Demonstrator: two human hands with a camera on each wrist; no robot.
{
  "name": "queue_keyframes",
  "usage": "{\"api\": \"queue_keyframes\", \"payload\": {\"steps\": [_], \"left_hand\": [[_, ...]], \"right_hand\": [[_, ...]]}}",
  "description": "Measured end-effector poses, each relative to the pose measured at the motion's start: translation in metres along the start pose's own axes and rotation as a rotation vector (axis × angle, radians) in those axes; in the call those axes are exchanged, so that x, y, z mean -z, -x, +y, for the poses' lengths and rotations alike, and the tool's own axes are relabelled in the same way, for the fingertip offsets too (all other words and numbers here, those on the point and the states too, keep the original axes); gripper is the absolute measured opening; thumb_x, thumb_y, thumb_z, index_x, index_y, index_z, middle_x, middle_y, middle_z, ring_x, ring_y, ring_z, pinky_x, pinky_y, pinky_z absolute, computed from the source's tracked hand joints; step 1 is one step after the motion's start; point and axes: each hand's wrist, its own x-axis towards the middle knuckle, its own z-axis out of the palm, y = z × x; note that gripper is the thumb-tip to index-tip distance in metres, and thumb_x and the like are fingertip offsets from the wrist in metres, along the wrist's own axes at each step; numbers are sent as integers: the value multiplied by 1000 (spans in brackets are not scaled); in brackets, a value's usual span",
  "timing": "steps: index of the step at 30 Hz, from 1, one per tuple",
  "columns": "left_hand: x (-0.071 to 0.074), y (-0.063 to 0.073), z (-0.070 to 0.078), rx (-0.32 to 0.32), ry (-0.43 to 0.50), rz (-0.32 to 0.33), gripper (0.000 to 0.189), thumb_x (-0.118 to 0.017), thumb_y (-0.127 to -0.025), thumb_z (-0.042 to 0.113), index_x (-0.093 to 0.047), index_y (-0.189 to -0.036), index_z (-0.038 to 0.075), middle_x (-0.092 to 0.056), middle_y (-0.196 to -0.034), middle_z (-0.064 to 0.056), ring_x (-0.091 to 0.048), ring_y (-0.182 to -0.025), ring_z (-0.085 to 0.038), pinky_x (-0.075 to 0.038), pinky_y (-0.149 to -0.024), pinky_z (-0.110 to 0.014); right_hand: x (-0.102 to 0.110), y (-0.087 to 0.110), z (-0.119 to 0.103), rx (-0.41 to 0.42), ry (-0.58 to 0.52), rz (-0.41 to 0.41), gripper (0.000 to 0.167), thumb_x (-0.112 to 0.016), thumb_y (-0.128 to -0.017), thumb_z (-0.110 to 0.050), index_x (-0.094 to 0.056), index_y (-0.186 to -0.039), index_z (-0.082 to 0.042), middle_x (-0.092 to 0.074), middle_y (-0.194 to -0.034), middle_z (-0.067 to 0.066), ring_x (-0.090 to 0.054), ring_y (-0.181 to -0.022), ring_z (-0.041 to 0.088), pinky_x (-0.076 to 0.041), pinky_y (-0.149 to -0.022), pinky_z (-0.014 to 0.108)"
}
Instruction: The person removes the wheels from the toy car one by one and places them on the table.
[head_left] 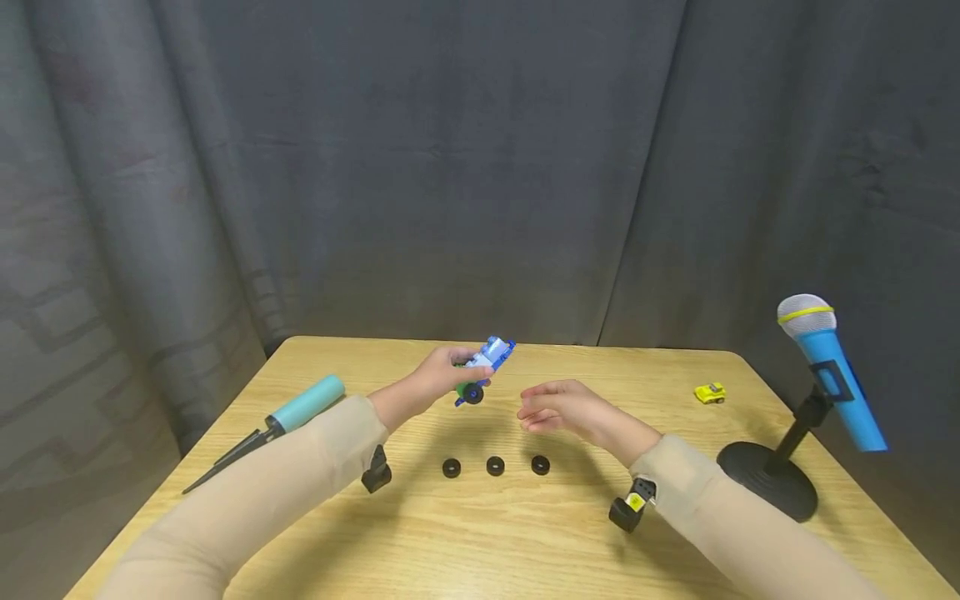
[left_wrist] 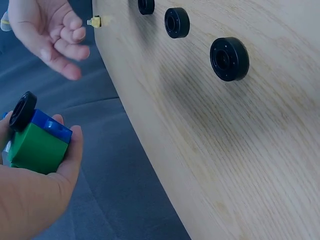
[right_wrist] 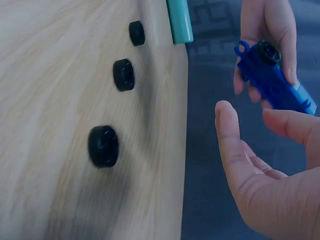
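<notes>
Toy truck (head_left: pixel 491 353) is held in the grip of the left hand (head_left: pixel 431 377), thumb and fingers pressed on its body; it is raised off the desk (head_left: pixel 480 533). Long axis is slanted in the head view: light-blue end is pointed up and to the right, green end low and to the left, where a mounted wheel (head_left: pixel 472 393) is seen. Blue underside is shown to the right wrist view. Grip of the right hand (head_left: pixel 566 407) is wide, thumb and fingers parted, near the truck but apart from it. Three loose black wheels (head_left: pixel 495 466) are lined up in a row below, laid flat. Teal-handled tool (head_left: pixel 307 404) is placed at left, yellow toy car (head_left: pixel 709 392) and blue microphone (head_left: pixel 834 367) at right.
</notes>
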Motion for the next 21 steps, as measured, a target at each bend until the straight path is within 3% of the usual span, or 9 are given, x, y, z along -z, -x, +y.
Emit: {"api": "queue_keyframes", "payload": {"steps": [4,10,21], "left_hand": [[-1,-2,0,-20,37,0,51,-70,-90,27,-56,-132,2,-71,-112,-14,-70,-98,-24,-49,-97,-43],[-3,-4,2,-22,27,34,58,-73,-87,30,-54,-136,5,-66,-121,-13,-68,-102,-23,-50,-95,-41],[-10,-6,4,-91,-2,17,52,-72,-89,23,-55,-134,3,-66,-118,-11,-64,-104,-19,-52,-91,-34]], "right_hand": [[-6,-5,-9,26,15,-40,50,-59,-96,-16,-44,-133,14,-65,-118,26,-67,-105,30,-52,-93,38],[-18,-10,-21,70,8,-89,53,-60,-96,-19,-43,-134,14,-66,-116,24,-69,-101,26,-52,-94,39],[-45,-21,-26,97,-20,-120,37,-58,-98,-21,-58,-113,13,-70,-98,27,-72,-77,17,-57,-82,39]]}}
